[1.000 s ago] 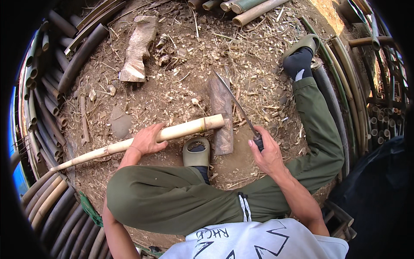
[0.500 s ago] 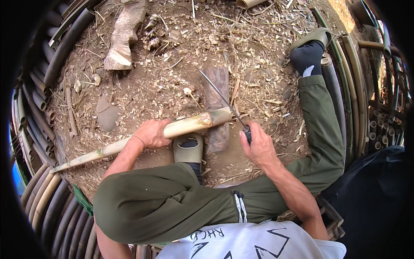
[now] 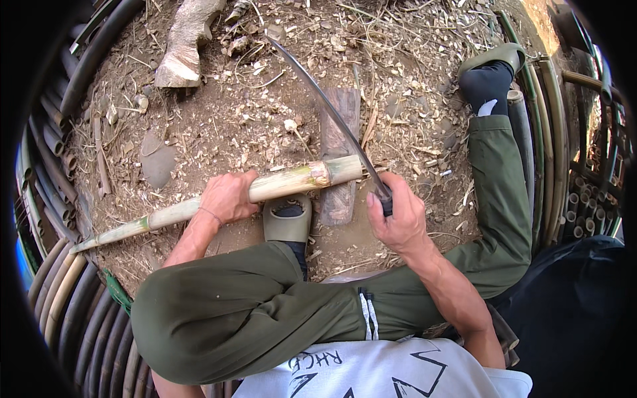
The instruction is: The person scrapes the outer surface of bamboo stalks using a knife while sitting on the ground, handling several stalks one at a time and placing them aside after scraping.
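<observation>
A: Where does the pole [image 3: 285, 184] lie?

B: On a slant, thin end low at the left, near the canes [image 3: 86, 305]; the thick end, at the right, rests over the block [image 3: 338, 207] and reaches about to its right edge.

A: And the left hand [image 3: 229, 197]?

B: On the pole, left of the block; its grip is clamped on the pole, fingers at the far side, thumb at the near side.

A: Then the right hand [image 3: 400, 215]?

B: Its grip is closed round the black handle of the knife [image 3: 335, 116]; the long blade slants up and leftward above the block, passing close by the thick end; whether it touches the pole, I cannot tell.

A: What stands close by?

B: A green shoe [image 3: 287, 229], just on the near side of the pole and left of the block; a stone [image 3: 158, 162] lies beyond the pole, at the left; a pale, bent log [image 3: 188, 50] lies farther up; chips [image 3: 415, 99] are scattered over the brown soil [image 3: 242, 235], thickest beyond the block.
</observation>
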### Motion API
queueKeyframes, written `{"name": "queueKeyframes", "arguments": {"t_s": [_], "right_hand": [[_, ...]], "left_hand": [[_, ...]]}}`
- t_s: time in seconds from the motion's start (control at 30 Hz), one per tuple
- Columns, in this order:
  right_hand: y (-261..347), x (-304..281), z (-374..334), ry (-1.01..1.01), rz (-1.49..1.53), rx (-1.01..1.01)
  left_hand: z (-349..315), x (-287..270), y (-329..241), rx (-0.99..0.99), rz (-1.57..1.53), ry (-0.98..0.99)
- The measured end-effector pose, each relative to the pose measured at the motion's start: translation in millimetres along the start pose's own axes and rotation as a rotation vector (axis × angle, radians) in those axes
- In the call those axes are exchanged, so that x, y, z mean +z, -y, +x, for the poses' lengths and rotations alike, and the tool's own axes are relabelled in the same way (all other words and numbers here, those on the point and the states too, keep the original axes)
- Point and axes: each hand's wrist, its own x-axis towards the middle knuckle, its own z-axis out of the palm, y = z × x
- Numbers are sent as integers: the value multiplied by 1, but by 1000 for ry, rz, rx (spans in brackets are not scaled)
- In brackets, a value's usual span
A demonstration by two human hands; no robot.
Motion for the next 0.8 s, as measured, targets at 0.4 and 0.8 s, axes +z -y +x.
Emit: {"name": "queueKeyframes", "arguments": {"t_s": [0.4,0.8], "right_hand": [[-5,11,-2,31,-84,4],[-22,11,-4,188,-202,190]], "left_hand": [[-7,20,2,1,45,-202],[-3,25,0,-20,82,-255]]}}
